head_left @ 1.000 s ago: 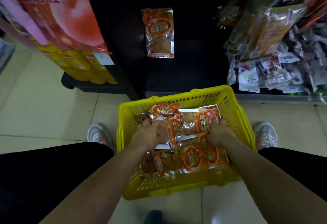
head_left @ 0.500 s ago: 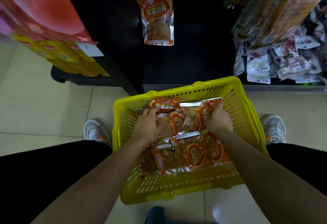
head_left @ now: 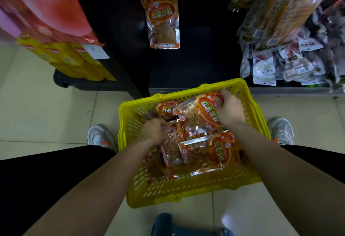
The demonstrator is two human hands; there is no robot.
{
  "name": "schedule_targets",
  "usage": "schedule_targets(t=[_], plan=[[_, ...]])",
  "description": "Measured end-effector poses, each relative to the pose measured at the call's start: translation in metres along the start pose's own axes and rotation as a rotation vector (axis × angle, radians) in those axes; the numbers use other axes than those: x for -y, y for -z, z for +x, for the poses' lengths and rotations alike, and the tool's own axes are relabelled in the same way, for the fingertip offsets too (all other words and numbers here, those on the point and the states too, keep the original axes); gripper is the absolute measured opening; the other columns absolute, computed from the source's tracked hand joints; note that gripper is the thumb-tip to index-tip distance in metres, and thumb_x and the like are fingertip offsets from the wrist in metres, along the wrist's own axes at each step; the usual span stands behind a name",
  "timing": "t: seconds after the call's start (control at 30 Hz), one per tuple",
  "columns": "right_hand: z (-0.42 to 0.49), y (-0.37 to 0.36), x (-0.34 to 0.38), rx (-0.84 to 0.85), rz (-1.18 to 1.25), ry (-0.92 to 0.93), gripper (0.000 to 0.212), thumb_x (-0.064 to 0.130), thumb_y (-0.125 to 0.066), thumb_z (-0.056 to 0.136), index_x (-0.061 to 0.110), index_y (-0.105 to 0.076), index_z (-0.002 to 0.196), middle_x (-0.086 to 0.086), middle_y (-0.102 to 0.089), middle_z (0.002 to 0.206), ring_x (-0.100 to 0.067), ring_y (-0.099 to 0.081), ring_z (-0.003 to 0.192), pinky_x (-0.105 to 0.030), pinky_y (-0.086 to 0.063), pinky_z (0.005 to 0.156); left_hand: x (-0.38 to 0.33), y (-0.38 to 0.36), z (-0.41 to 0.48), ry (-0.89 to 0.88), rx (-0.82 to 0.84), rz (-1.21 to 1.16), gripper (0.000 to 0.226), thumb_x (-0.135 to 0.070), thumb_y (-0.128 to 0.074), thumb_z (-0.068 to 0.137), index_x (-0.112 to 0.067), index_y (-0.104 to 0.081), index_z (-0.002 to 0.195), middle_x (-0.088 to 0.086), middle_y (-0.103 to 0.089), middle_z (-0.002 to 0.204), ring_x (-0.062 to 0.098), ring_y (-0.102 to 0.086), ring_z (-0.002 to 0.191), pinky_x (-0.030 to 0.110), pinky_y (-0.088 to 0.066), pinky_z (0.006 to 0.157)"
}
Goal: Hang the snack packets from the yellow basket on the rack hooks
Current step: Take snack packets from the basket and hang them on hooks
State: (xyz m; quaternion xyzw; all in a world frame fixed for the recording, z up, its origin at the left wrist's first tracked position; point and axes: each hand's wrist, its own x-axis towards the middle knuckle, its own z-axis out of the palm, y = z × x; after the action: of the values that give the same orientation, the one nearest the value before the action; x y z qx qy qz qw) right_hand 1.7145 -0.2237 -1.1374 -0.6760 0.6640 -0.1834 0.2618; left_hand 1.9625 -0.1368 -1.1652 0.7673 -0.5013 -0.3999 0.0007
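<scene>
A yellow basket (head_left: 188,187) stands on the floor between my feet, holding several orange snack packets. My right hand (head_left: 228,110) grips one orange packet (head_left: 200,114) by its top end and holds it tilted above the pile at the basket's far side. My left hand (head_left: 154,130) reaches down into the pile at the left, fingers curled among the packets; what it holds is hidden. One matching orange packet (head_left: 162,18) hangs on the dark rack (head_left: 205,30) ahead.
Red and yellow boxes (head_left: 61,54) are stacked on a low black stand at the left. Clear and white bagged snacks (head_left: 280,49) hang densely on the right of the rack. My shoes (head_left: 99,136) flank the basket on pale floor tiles.
My right hand has lifted a packet off the pile toward the basket's far right corner. My left hand has dug lower into the packets. The view has tipped down slightly.
</scene>
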Motion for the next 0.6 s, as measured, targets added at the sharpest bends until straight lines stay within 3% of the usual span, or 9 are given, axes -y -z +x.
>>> schedule_targets(t=[0.17, 0.27, 0.37, 0.53, 0.6], plan=[[0.005, 0.029, 0.022, 0.029, -0.098, 0.130, 0.023, 0.018, -0.048, 0.099, 0.017, -0.062, 0.117, -0.015, -0.067, 0.112, -0.040, -0.061, 0.099, -0.044, -0.052, 0.077, -0.003, 0.011, -0.015, -0.053, 0.137, 0.202, 0.042, -0.024, -0.078, 0.081, -0.025, -0.068, 0.122, 0.003, -0.068, 0.121, 0.022, -0.065, 0.106, 0.025, -0.047, 0.078], [0.005, 0.042, 0.030, 0.081, -0.190, 0.198, 0.023, 0.019, -0.048, 0.099, 0.021, -0.062, 0.117, -0.013, -0.067, 0.113, -0.039, -0.062, 0.098, -0.042, -0.050, 0.075, 0.001, 0.017, -0.025, -0.030, 0.206, 0.272, 0.032, -0.029, -0.073, 0.084, -0.025, -0.069, 0.115, 0.005, -0.070, 0.118, 0.023, -0.067, 0.099, 0.026, -0.049, 0.074], [-0.002, 0.046, 0.029, 0.163, -0.291, 0.248, 0.024, 0.020, -0.047, 0.098, 0.027, -0.062, 0.115, -0.010, -0.066, 0.111, -0.038, -0.061, 0.098, -0.041, -0.050, 0.074, 0.007, 0.018, -0.029, 0.010, 0.218, 0.371, 0.040, -0.039, -0.071, 0.083, -0.020, -0.067, 0.118, 0.009, -0.068, 0.121, 0.028, -0.065, 0.105, 0.030, -0.047, 0.077], [-0.014, 0.039, 0.014, 0.215, -0.273, 0.204, 0.022, 0.022, -0.048, 0.098, 0.028, -0.064, 0.112, -0.009, -0.068, 0.113, -0.036, -0.062, 0.101, -0.040, -0.051, 0.076, -0.001, 0.009, -0.024, 0.055, 0.132, 0.223, 0.039, -0.043, -0.074, 0.082, -0.021, -0.066, 0.113, 0.003, -0.069, 0.114, 0.023, -0.064, 0.097, 0.033, -0.051, 0.083], [-0.015, 0.035, 0.008, 0.209, -0.250, 0.188, 0.021, 0.023, -0.049, 0.098, 0.027, -0.064, 0.113, -0.008, -0.068, 0.115, -0.035, -0.062, 0.101, -0.039, -0.049, 0.077, -0.011, 0.002, -0.017, 0.038, 0.060, 0.135, 0.044, -0.037, -0.073, 0.084, -0.025, -0.057, 0.124, 0.002, -0.067, 0.119, 0.021, -0.064, 0.100, 0.038, -0.053, 0.089]])
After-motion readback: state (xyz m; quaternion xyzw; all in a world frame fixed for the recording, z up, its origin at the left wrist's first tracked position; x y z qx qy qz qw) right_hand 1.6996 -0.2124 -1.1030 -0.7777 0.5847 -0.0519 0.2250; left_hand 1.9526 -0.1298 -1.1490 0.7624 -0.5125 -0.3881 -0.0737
